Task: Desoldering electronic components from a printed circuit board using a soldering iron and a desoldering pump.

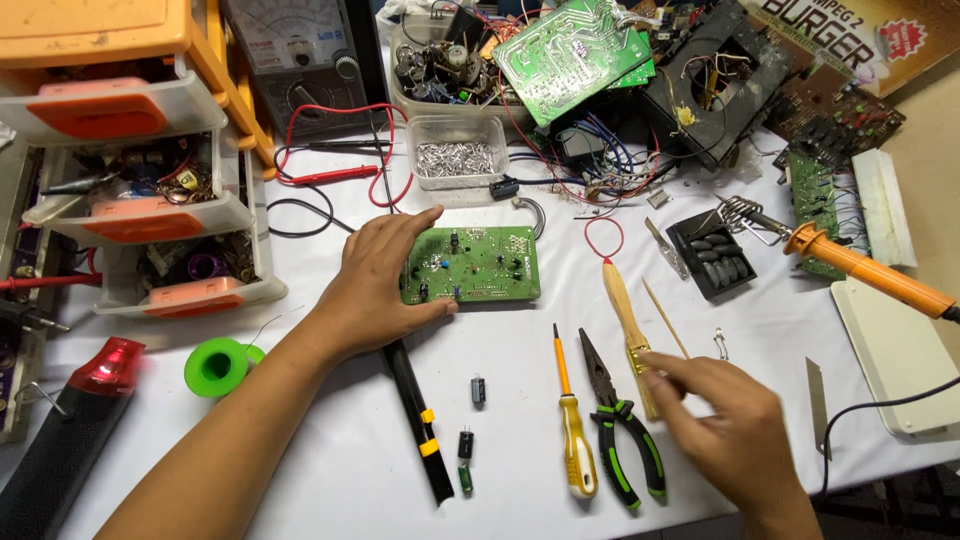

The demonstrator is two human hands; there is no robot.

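Left hand [375, 285]: palm down, fingers spread and flat, resting on the left edge of the green circuit board [478, 264]; its grip is open, pressing rather than clasping.
Green circuit board: flat on the white counter [330, 480], near the middle, component side up.
Right hand [725, 420]: low over the counter at lower right, fingers loosely extended, fingertips at the lower end of the wooden-handled brush [628, 330]; motion blur, so cannot tell whether its grip has closed on it.
Wooden-handled brush: lying lengthwise, red loop at its top end.
Pliers [620, 425]: green-and-black handles, just left of the right hand.
Screwdriver [572, 425]: yellow handle, beside the pliers.
Black rod [420, 425]: yellow bands, running out from under the left hand.
Small capacitors [470, 430]: loose, between rod and screwdriver.
Solder spool [220, 365]: green, left of the forearm.
Soldering iron [860, 270]: orange handle, far right.
Plastic tub [457, 150]: clear, holding small metal parts, behind the board.
Drawer unit [150, 190]: orange-fronted, far left.
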